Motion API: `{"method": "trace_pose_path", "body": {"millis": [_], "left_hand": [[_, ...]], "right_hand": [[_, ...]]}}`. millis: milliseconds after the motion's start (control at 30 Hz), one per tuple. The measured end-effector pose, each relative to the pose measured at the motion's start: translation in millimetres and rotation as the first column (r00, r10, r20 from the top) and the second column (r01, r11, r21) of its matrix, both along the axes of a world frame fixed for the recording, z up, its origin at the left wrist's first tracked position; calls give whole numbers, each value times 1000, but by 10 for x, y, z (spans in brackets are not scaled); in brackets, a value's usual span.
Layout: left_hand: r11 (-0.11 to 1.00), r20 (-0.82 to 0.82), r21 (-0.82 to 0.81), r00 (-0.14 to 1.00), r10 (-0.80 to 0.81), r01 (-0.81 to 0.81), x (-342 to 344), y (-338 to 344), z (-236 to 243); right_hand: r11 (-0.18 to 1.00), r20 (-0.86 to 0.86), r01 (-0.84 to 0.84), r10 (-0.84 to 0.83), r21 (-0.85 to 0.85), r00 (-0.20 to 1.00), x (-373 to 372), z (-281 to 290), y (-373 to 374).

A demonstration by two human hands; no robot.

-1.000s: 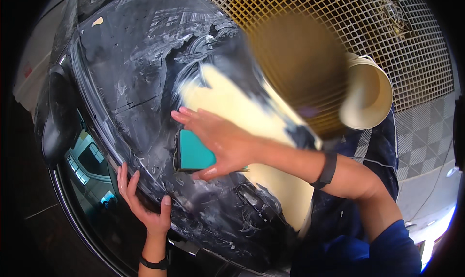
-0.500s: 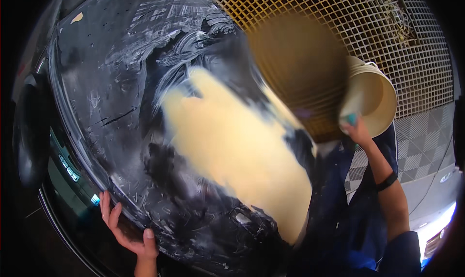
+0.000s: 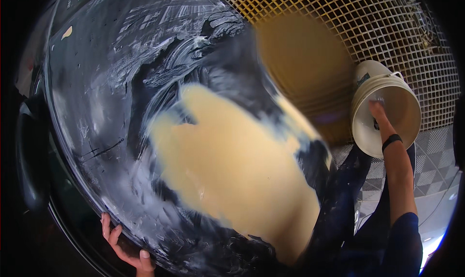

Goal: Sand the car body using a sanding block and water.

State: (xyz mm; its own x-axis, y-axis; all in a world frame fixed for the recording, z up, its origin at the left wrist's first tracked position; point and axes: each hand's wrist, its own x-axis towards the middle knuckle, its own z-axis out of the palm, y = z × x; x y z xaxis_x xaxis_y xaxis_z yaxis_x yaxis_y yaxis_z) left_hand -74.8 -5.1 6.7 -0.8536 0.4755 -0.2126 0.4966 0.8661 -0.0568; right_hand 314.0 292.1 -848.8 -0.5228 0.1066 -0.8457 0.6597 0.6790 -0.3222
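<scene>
A dark car body panel, smeared with whitish wet residue, fills the left and middle. A large smooth cream patch, looking like body filler, covers its middle. My left hand rests at the panel's lower left edge, fingers apart, holding nothing. My right hand reaches down inside a white bucket on the right. Its fingers look curled and are partly hidden; a pale glint and something dark show beside them, too unclear to name.
Beside the panel is a brown round thing with faint rings, its kind unclear. Plastic floor grating lies beyond the bucket, grey patterned tiles nearer. A car mirror juts out at far left. My legs stand below the bucket.
My right hand, holding a small teal piece at the bucket's rim earlier, has gone into the bucket; the teal no longer shows. The view has shifted slightly. My left hand stays on the edge.
</scene>
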Motion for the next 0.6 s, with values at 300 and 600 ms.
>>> {"method": "trace_pose_path", "body": {"millis": [300,600], "left_hand": [[995,37,86,998,-55,52,-41,74,86],[996,124,15,989,-85,84,-79,95,138]], "right_hand": [[677,-267,578,-724,-456,637,-1759,4159,-852],[738,-687,346,-670,-579,280,-4358,5444,-1795]]}}
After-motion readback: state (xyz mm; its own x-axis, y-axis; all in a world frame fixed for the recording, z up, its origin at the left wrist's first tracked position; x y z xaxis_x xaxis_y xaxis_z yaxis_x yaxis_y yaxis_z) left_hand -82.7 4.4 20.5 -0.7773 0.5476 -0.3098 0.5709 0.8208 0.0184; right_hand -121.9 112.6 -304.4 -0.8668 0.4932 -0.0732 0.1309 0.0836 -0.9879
